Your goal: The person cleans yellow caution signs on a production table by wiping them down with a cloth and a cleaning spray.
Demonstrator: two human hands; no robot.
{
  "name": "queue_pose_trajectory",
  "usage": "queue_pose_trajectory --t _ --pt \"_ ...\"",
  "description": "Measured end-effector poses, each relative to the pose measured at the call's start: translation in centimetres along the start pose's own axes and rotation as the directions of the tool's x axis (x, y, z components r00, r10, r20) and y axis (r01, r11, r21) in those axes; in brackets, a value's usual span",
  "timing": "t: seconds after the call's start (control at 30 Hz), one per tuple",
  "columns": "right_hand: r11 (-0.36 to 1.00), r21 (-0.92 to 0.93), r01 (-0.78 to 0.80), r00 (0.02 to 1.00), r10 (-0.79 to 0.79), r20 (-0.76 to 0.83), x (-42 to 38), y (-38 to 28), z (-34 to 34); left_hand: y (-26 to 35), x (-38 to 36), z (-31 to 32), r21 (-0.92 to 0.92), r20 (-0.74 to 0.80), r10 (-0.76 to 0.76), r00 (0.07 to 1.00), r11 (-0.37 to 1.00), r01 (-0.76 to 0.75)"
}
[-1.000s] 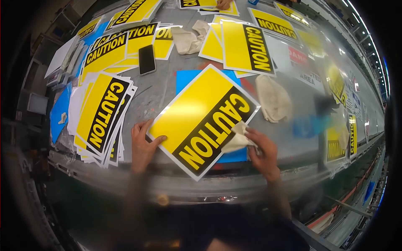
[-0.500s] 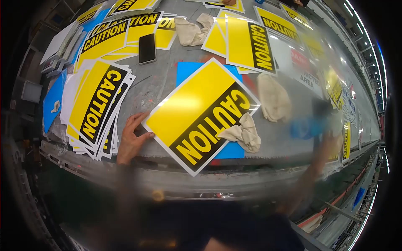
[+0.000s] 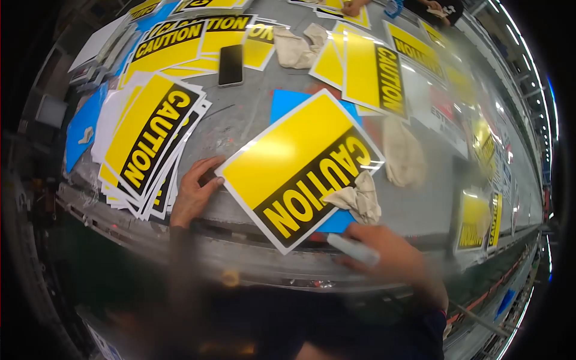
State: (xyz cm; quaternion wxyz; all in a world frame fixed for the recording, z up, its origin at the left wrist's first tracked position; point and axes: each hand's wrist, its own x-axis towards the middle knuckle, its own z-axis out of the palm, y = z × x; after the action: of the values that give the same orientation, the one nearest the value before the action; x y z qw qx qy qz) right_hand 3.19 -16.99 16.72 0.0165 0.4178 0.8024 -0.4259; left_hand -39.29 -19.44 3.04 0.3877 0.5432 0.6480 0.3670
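A yellow and black caution sign [image 3: 300, 144] lies tilted over a blue sheet [image 3: 285, 105]. At its left corner my left hand [image 3: 197, 191] grips the edge, thumb below the corner and fingers above. My right hand [image 3: 387, 249], blurred, is closed around a pale, flat-looking object [image 3: 354, 249] beside the sign's lower right edge. A crumpled cream cloth [image 3: 360, 201] rests on that lower right part of the sign, just above my right hand.
To the left is a stack of caution signs [image 3: 153, 135]. A black phone [image 3: 231, 65] lies behind. More signs [image 3: 373, 72] and cream cloths [image 3: 294, 48] are farther back. Another person's hand [image 3: 355, 7] is at the top, and a co-worker [image 3: 444, 11] stands at the upper right.
My right hand has moved left and nearer, from beside a blurred blue thing at the right to the sign's lower right edge, now with the pale object. The view has shifted slightly.
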Motion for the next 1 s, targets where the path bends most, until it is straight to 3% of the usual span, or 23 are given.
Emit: queue_pose_trajectory --t 0.03,0.13,0.2,0.23,0.33,0.4,0.43,0.53,0.67,0.73,0.8,0.87,1.0 --pt "1.000 -0.024 0.005 0.999 -0.006 -0.038 0.2 0.4 0.2 -0.4 0.0 0.1 0.006 -0.001 0.026 1.000 1.000 -0.026" --pt "0.959 -0.189 -0.210 0.884 0.103 -0.456 0.4 2.7 -2.0 -1.0 0.1 0.2 0.048 0.000 0.094 0.996 0.994 -0.094" --pt "0.959 -0.210 -0.191 0.860 0.061 -0.506 -0.5 3.4 -2.5 -0.8 0.0 0.0 0.059 -0.003 0.091 0.996 0.994 -0.090" --pt "0.960 -0.220 -0.175 0.850 0.035 -0.526 -0.7 3.4 -2.5 -0.7 0.0 0.0 0.047 0.000 0.072 0.997 0.996 -0.072" --pt "0.995 -0.067 -0.069 0.958 0.048 -0.284 -1.2 1.3 -0.4 -0.2 0.0 -0.1 0.020 0.002 0.044 0.999 0.999 -0.044" --pt "0.981 -0.109 0.159 0.981 -0.170 -0.097 -0.3 -0.5 1.6 -0.2 0.1 0.0 0.029 0.010 0.050 0.999 0.998 -0.051" --pt "0.898 -0.267 0.350 0.930 -0.368 -0.020 0.7 -0.4 2.9 -0.3 0.1 -0.1 0.035 0.013 0.051 0.999 0.998 -0.052" --pt "0.920 -0.209 0.332 0.940 -0.342 -0.015 3.1 -1.4 4.1 -1.5 0.3 0.1 -0.030 -0.024 0.067 0.997 0.997 -0.068" --pt "0.981 -0.151 0.125 0.893 -0.177 -0.413 4.7 -0.2 1.0 -2.5 0.2 -0.2 -0.138 -0.029 -0.004 1.000 0.990 0.000" --pt "0.983 -0.171 0.061 0.821 -0.147 -0.551 3.9 1.8 -0.7 -2.3 0.2 -0.1 -0.171 -0.051 -0.021 0.999 0.985 0.012" --pt "0.985 -0.166 0.043 0.688 -0.150 -0.710 2.1 3.2 -2.6 -1.8 0.2 -0.1 -0.178 -0.059 -0.043 0.997 0.983 0.032" --pt "0.958 0.280 -0.062 0.558 0.266 -0.786 -0.3 5.7 -4.2 -1.8 0.3 0.2 -0.168 -0.091 -0.043 0.995 0.985 0.028" --pt "0.959 0.253 0.129 0.219 0.222 -0.950 -4.6 14.7 -5.8 -2.1 0.7 0.5 -0.074 -0.103 -0.001 0.995 0.997 -0.007"
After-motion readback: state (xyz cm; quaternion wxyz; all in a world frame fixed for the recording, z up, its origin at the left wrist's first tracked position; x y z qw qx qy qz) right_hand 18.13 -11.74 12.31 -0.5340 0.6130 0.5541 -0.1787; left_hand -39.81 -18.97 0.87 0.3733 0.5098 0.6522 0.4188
